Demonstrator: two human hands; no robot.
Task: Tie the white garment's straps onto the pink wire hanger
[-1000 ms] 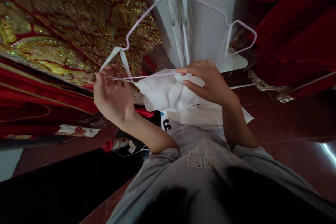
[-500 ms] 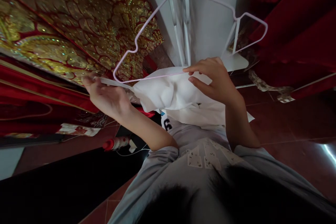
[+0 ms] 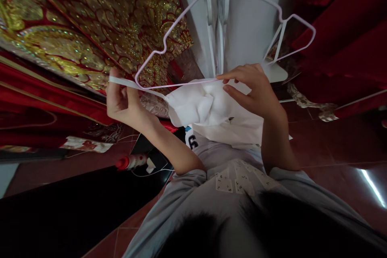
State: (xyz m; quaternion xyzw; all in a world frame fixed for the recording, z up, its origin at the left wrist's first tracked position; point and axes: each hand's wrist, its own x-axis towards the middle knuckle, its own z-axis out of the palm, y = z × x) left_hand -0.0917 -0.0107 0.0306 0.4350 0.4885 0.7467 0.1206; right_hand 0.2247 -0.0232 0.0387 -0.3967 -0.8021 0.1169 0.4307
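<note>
A pale pink clothes hanger (image 3: 189, 7) hangs upright in front of me, its hook running out at the top. Below its bar is a white garment (image 3: 190, 107) with moulded cups and a thin strap (image 3: 155, 93). My left hand (image 3: 121, 98), left of the hanger, has its fingers bent around the strap and pulls it out taut past the hanger's left corner. My right hand (image 3: 252, 88) is at the hanger's lower bar, index fingertip against it and fingers curled, thumb a little below. Part of the bar and the garment's right side are hidden behind this hand.
Gold sequined red cloth (image 3: 99, 16) hangs close at left, dark red cloth (image 3: 341, 40) at right. A white metal rack (image 3: 220, 36) stands behind the hanger. Below left, a red-capped bottle (image 3: 133, 162) and a white cable lie by a black surface (image 3: 75, 205).
My left hand has risen and turned, its fingers now curled with the strap drawn over them. The hanger, garment and right hand appear slightly further right in view.
</note>
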